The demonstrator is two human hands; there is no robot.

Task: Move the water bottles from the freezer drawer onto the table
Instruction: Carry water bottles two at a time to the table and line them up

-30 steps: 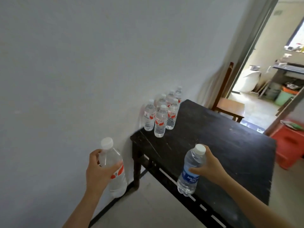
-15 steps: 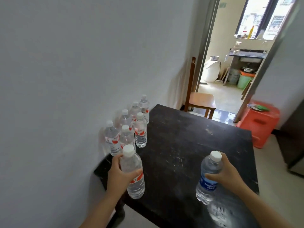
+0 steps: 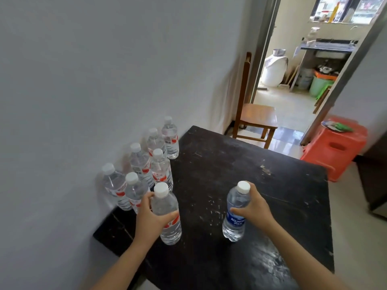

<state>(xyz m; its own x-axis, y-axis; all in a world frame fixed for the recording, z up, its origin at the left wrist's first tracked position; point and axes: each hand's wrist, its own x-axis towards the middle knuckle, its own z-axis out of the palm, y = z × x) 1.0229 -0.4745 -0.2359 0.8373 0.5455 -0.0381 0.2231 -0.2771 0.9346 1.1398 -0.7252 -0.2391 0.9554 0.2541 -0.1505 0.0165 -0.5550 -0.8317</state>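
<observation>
My left hand (image 3: 149, 216) grips a clear water bottle with a red label (image 3: 167, 216) by its middle, upright over the near left part of the black table (image 3: 240, 174). My right hand (image 3: 254, 208) holds a blue-labelled water bottle (image 3: 235, 214) near its shoulder, upright, its base at or just above the tabletop. Several red-labelled bottles (image 3: 144, 164) with white caps stand grouped along the wall at the table's left edge. The freezer drawer is out of view.
A grey wall runs along the left. Behind the table stands a wooden chair (image 3: 256, 120), and a red plastic stool (image 3: 335, 147) sits to the right by an open doorway (image 3: 293, 59). A dark cabinet edge (image 3: 374, 174) shows at far right.
Both hands have carried their bottles from beside and in front of the table to above its top. The view has come closer to the table.
</observation>
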